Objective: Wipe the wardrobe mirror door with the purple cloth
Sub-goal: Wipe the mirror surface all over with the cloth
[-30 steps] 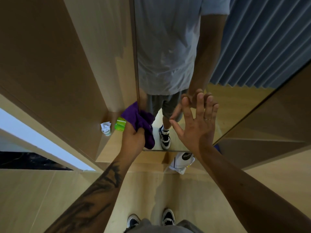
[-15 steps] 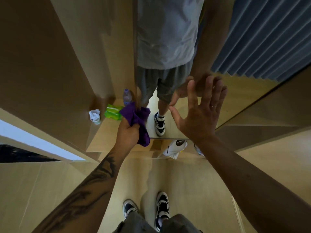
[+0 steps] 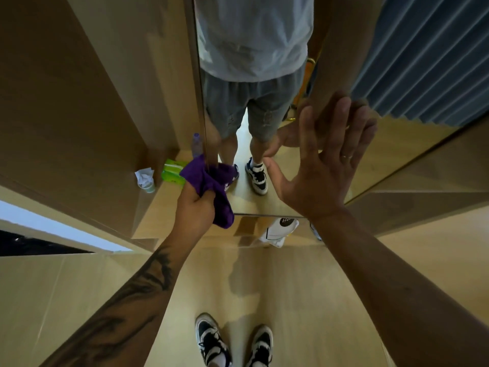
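The wardrobe mirror door fills the upper middle and reflects a person in a grey shirt and shorts. My left hand grips the bunched purple cloth and presses it against the mirror's lower left corner, close to the left edge of the glass. My right hand lies flat on the mirror with the fingers spread, a ring on one finger, right of the cloth. Part of the cloth hangs below my left fist.
On the floor left of the mirror stand a green pack, a crumpled white paper in a cup and a small bottle with a purple cap. A white bag lies below the mirror. Wooden wardrobe panels flank both sides.
The cloth and my left hand slid down along the mirror's left edge towards its bottom corner. My right hand stayed flat on the glass. The view tilted further down, showing my shoes.
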`<state>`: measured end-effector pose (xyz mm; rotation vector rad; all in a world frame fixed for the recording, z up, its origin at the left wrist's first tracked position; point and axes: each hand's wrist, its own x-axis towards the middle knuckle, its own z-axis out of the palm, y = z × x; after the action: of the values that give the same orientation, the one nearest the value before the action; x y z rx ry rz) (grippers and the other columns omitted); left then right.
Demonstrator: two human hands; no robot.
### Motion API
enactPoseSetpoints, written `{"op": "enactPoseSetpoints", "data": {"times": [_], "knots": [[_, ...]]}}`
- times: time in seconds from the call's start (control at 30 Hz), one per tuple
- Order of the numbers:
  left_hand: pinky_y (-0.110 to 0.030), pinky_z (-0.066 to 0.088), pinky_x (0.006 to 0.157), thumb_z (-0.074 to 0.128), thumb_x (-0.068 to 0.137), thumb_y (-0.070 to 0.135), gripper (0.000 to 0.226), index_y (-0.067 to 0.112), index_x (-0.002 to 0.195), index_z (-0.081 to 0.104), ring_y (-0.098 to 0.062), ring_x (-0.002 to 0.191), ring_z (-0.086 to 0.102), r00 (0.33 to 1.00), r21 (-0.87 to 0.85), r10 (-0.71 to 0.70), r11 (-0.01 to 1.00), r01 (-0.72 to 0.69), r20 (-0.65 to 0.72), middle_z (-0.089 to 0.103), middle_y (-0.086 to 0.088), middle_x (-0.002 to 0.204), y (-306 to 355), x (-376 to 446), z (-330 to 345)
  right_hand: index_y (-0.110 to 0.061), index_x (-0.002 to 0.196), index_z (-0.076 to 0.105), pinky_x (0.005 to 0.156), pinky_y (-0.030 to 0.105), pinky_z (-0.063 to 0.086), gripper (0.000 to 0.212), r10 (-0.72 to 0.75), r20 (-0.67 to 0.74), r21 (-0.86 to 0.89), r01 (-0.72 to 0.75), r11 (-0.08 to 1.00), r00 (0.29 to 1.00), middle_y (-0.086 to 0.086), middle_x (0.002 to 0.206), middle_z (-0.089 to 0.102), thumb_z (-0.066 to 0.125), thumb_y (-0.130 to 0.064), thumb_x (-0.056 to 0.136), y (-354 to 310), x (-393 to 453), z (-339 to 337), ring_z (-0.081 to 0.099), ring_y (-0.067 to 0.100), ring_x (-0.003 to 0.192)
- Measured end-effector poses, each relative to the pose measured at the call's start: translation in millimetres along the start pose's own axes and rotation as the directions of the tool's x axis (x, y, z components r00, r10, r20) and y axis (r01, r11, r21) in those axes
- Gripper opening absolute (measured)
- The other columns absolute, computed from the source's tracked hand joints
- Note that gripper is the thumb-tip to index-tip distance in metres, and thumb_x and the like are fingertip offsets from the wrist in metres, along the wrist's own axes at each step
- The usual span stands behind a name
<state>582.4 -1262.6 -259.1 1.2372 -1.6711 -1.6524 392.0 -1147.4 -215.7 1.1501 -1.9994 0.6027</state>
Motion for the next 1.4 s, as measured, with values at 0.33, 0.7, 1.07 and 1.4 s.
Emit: {"op": "enactPoseSetpoints", "data": {"times": [0.33,0.7,1.07,1.4], "knots": [[-0.053,0.056,0.096,0.053,0.084,0.010,0.054,0.023,0.135,0.060,-0.034,0.112,0.069,0.992,-0.101,0.072,0.992,-0.082,-0.100,0.073,-0.010,0.121,14.9,-5.3,3.2,-0.024,0.156,0.033,0.122,0.068,0.020,0.081,0.037,-0.135,0.098,-0.023,0.995,0.990,0.010,0.171,0.017,0.070,-0.057,0.091,-9.8,-4.0,7.5,0.013,0.040,0.156],[-0.065,0.047,0.104,0.051,0.084,0.001,0.044,0.014,0.122,0.069,-0.044,0.111,0.066,0.994,-0.157,-0.010,0.988,-0.007,-0.109,0.074,-0.019,0.112,-50.7,-5.7,17.8,-0.028,0.159,0.033,0.125,0.063,0.016,0.078,0.004,0.097,0.065,-0.010,0.998,0.995,0.014,0.165,0.015,0.067,-0.056,0.095,10.3,-97.5,38.8,0.011,0.041,0.155],[-0.049,0.053,0.092,0.057,0.084,0.015,0.023,0.025,0.100,0.072,-0.023,0.097,0.069,0.942,-0.372,0.071,0.907,-0.198,-0.328,0.073,0.000,0.094,-59.7,7.8,34.4,-0.029,0.163,0.017,0.124,0.066,0.016,0.092,0.052,0.002,0.076,-0.052,0.996,0.999,0.014,0.164,0.012,0.063,-0.068,0.094,6.5,-125.5,83.0,0.011,0.047,0.151],[-0.038,0.052,0.089,0.056,0.086,0.019,0.025,0.035,0.099,0.070,-0.020,0.100,0.068,0.935,-0.401,0.139,0.875,-0.271,-0.327,0.070,0.005,0.097,-66.6,10.4,35.4,-0.039,0.164,-0.004,0.125,0.063,0.007,0.100,0.080,-0.042,0.110,-0.075,0.991,0.996,-0.011,0.166,-0.033,0.062,-0.067,0.094,4.1,-140.2,109.0,-0.026,0.018,0.155]]}}
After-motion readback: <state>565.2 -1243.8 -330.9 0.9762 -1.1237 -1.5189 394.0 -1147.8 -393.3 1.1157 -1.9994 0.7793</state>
